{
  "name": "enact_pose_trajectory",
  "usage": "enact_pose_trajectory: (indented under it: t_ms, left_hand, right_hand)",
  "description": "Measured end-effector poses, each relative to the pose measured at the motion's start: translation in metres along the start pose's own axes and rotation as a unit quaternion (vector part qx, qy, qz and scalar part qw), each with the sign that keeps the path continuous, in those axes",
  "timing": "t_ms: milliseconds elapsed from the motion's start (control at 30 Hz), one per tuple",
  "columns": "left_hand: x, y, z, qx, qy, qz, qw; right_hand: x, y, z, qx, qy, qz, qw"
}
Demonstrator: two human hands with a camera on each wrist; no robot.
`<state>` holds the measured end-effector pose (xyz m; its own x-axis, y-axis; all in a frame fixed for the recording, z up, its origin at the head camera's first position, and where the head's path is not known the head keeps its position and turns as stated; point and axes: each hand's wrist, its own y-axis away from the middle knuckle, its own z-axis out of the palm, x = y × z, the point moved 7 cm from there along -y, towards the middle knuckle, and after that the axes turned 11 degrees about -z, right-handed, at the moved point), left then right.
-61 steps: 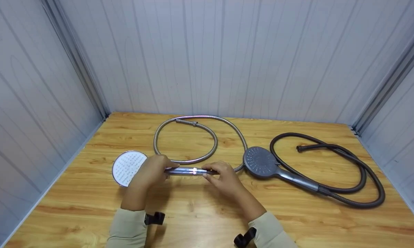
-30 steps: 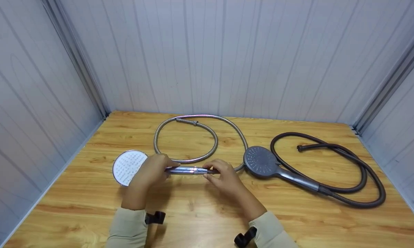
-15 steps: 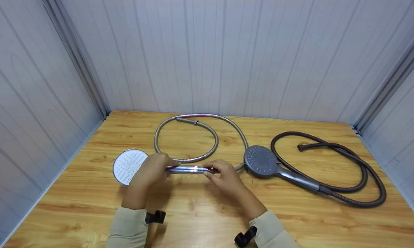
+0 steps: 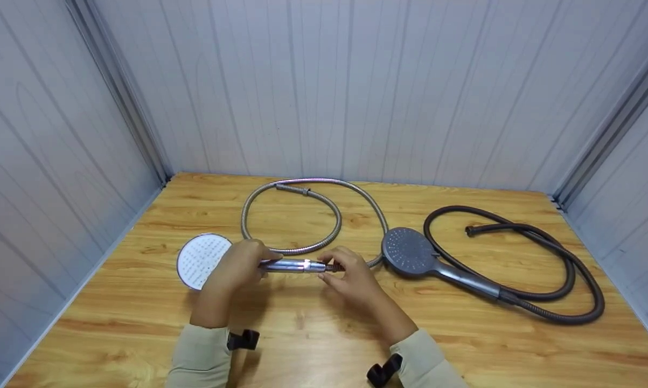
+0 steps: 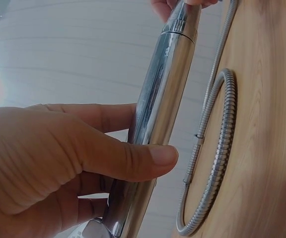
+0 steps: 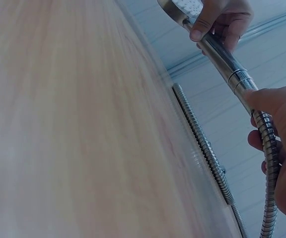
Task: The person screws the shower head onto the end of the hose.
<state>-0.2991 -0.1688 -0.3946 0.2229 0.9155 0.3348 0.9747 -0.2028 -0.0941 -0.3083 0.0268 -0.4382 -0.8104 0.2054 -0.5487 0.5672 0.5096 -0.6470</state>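
My left hand (image 4: 238,265) grips the handle of a chrome shower head, thumb on one side and fingers on the other. The white round face of the shower head (image 4: 202,261) points up, left of that hand. At the other end of the handle, my right hand (image 4: 350,275) pinches the joint where a ribbed metal hose (image 6: 268,163) meets it. In the left wrist view the chrome handle (image 5: 165,84) runs up to the right fingertips. The hose passes through the right palm in the right wrist view, and its loop lies on the wooden table (image 4: 302,339).
To the right lies a dark grey shower head (image 4: 408,251) with a black hose (image 4: 587,280) coiled beside it. The silver hose loop (image 4: 337,215) spreads behind my hands, its free end inside the loop. Pale panel walls (image 4: 324,91) close the back and both sides.
Both hands and the chrome shower head stay nearly in place. Only the right fingers shift slightly at the hose joint.
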Motion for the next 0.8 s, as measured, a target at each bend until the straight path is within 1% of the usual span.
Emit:
enact_pose_trajectory:
  t_ms: [133,433,800]
  left_hand:
    - [0.0,0.0006,-0.0004,0.002,0.007,-0.002,1.0]
    - [0.0023,0.0011,-0.0017,0.013,0.003,0.014,0.9998]
    - [0.0012,0.0015,-0.0017,0.002,0.008,-0.014,0.9999]
  right_hand:
    - [-0.0012,-0.0001,-0.0002,0.001,0.002,-0.007,1.0]
    - [0.0001,0.0009,0.0005,-0.008,0.009,0.012,1.0]
    - [0.0002,0.0007,0.0008,-0.015,0.022,0.014,1.0]
